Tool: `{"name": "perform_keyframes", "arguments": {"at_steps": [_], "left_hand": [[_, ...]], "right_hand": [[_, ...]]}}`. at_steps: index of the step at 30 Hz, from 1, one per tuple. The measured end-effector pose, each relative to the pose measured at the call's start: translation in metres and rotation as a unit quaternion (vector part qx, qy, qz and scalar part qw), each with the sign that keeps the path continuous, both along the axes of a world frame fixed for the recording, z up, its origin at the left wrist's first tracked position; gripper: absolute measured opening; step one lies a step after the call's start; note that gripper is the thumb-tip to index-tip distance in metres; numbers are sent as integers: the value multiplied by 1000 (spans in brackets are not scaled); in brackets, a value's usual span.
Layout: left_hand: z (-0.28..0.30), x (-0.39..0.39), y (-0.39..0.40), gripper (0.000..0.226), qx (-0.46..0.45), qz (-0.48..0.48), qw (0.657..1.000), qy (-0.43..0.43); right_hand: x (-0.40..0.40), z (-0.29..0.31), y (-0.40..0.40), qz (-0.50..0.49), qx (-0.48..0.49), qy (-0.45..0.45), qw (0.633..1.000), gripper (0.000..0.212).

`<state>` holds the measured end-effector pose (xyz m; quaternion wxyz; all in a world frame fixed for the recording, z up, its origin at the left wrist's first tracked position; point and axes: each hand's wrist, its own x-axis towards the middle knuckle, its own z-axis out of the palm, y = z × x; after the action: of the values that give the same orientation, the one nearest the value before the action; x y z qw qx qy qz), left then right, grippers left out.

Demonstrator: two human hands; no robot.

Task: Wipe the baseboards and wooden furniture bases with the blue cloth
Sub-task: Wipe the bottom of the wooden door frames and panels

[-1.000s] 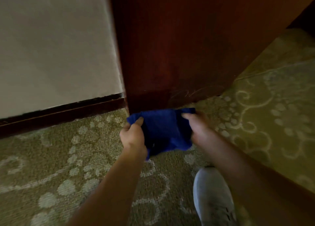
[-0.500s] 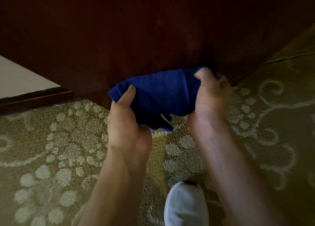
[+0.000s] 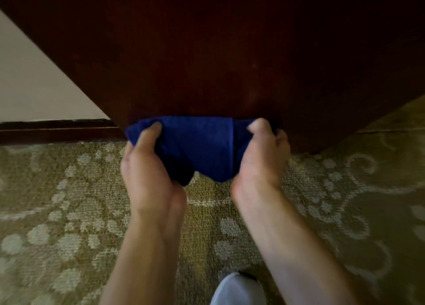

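Note:
The blue cloth (image 3: 202, 143) is stretched between both hands, low against the dark wooden furniture panel (image 3: 218, 58) near its bottom edge. My left hand (image 3: 149, 169) grips the cloth's left end, thumb on top. My right hand (image 3: 259, 159) grips the right end, fingers curled behind it. A fold line runs down the cloth near the right hand. The dark baseboard (image 3: 55, 129) runs along the foot of the pale wall (image 3: 34, 86) at the left, meeting the furniture's corner.
Patterned olive carpet (image 3: 69, 212) covers the floor. The toe of a white shoe (image 3: 236, 291) shows at the bottom edge between my forearms. The furniture's right side recedes toward the upper right, with carpet beyond it.
The view has moved closer and lower to the furniture. Both hands spread the cloth wider and flatter against the panel's lower edge; the wall now takes less of the view.

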<state>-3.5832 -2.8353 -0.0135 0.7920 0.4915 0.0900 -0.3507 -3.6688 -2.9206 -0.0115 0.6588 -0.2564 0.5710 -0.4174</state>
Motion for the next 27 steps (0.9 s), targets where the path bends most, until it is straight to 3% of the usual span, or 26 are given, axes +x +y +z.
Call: {"name": "perform_keyframes", "arguments": {"at_steps": [4,7,10,13,17,21,24,27], "left_hand": [[-7,-5,1,22,38,-2,999,-32],[-25,-1,7,34,82,10,995,51],[-16,10,11,42,39,16,999,22],[11,8,9,26,13,37,997,-72],[-4,-10,-2,31,57,55,995,-63],[-47,-28,-3,33,138,-74,987,41],[-57,-30,-4,35,162,-161,971,75],[-40,-35,-8,48,148,-185,966,99]], "right_hand": [[6,-18,10,48,54,28,997,21],[6,-25,14,84,109,58,989,33],[6,-14,9,83,78,49,992,12],[5,5,2,69,32,1,997,10],[0,-10,4,67,4,27,997,10],[-26,-52,-13,16,96,48,994,33],[-46,-73,-20,32,101,68,992,51],[-61,-57,-19,51,93,58,993,54]]}}
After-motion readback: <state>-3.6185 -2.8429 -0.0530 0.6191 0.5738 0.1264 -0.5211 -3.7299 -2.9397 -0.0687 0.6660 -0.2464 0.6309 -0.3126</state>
